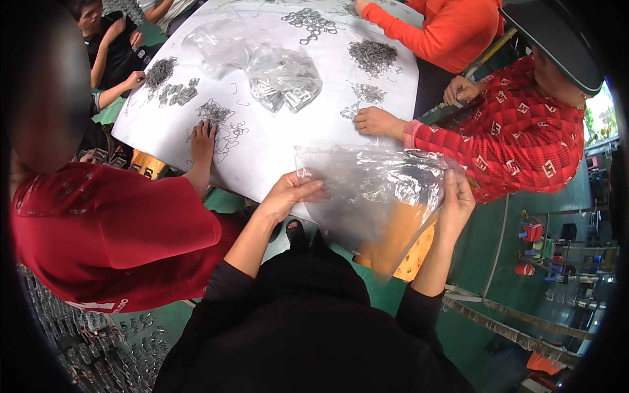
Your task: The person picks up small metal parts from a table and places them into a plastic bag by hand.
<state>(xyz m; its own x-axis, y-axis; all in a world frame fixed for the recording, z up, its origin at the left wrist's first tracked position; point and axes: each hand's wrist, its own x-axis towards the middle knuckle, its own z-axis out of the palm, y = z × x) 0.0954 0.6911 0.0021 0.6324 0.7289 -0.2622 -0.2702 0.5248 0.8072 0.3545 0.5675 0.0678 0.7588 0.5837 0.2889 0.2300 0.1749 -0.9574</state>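
Left of the left hand (294, 191) sits a person in a dark red shirt (131, 229), and beyond that hand spreads a white table (262, 147), with a person in black (116, 56) at its far left side. Past the right hand (457, 203) are a person in a red patterned shirt (517, 141) and black cap (557, 42), and, farther off, someone in an orange top (429, 36). Just below and left of that same hand shows yellowish wood (421, 251), while green floor (481, 245) and a red container (524, 268) lie to its right.

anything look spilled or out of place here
Only slightly: a few wire hooks lie loose on the table, apart from the nearby heap. The clear bag between the left hand and right hand shows no obvious damage.
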